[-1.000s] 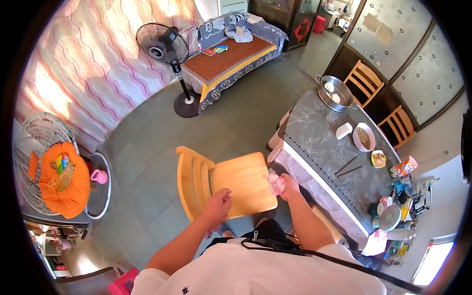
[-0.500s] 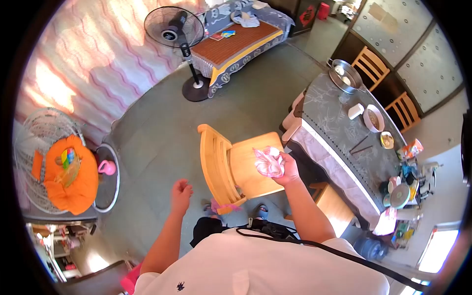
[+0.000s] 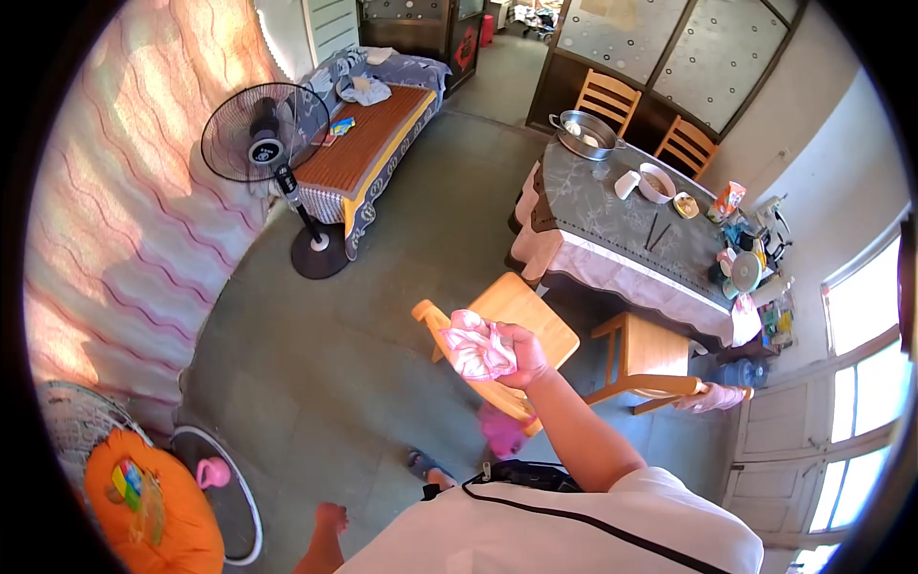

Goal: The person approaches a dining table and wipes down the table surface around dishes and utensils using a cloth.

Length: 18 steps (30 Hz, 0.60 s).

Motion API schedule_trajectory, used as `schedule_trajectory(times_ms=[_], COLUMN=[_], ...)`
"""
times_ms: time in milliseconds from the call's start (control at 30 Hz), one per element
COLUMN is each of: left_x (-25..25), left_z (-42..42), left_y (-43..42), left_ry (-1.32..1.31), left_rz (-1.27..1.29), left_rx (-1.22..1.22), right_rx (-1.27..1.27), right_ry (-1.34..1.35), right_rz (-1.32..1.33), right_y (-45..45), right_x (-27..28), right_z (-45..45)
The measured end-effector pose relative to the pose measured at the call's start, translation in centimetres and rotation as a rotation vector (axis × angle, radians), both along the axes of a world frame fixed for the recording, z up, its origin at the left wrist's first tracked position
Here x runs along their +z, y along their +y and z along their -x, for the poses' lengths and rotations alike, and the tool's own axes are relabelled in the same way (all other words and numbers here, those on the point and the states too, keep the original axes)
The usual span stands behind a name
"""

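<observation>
My right hand (image 3: 524,358) is closed around a crumpled pink-and-white cloth (image 3: 476,346), held up above the wooden chair (image 3: 524,311). The cloth covers part of the chair's backrest in my view. A magenta bundle (image 3: 502,430) hangs low at the near end of that backrest. My left hand (image 3: 331,518) hangs low beside my body, over the floor, its fingers loosely curled and nothing seen in them.
Right of the chair stands a cloth-covered table (image 3: 598,206) with a steel pot (image 3: 585,136), a bowl (image 3: 656,183) and chopsticks (image 3: 658,232). A second chair (image 3: 655,349) is near it. A standing fan (image 3: 318,251), a daybed (image 3: 368,134) and an orange cushion (image 3: 153,502) are leftward.
My view has swung to the right and I have stepped on. My right hand still holds the cloth, now over the chair's backrest rather than its seat. My left hand has dropped lower.
</observation>
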<state>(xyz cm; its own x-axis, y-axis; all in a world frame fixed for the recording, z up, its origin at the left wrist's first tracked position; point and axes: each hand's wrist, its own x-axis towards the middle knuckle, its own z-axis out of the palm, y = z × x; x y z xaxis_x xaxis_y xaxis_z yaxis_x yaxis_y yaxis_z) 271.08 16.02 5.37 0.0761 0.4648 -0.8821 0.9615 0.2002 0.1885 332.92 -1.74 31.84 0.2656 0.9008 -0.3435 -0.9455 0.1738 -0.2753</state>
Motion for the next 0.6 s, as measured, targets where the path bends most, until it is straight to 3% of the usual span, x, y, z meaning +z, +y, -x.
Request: schedule_trajectory(times_ms=[33,133,233,467,600], left_x=[0.9,0.6,3.4,10.4,10.5], left_z=[0.5,0.9,-5.3,-20.5,-24.2], left_y=[0.7,4.8,8.8,21.0,31.2], left_ry=[0.010,-0.179,-0.292,-0.557,-0.558], left_rz=[-0.003,-0.026,-0.116,-0.091,-0.137], left_rx=[0.239,0.372,0.400,0.192,0.106], right_rx=[-0.002,-0.033,-0.084,-0.181,-0.265], right_ry=[-0.012,-0.071,-0.072,-0.143,-0.163], right_rz=[-0.017,-0.068,-0.107,-0.212,-0.270], right_y=[1.1,4.5,7.7,18.3,24.7], right_x=[0.1,0.3,1.1,0.4,1.0], right_z=[0.3,0.8,0.6,-4.4,-9.4])
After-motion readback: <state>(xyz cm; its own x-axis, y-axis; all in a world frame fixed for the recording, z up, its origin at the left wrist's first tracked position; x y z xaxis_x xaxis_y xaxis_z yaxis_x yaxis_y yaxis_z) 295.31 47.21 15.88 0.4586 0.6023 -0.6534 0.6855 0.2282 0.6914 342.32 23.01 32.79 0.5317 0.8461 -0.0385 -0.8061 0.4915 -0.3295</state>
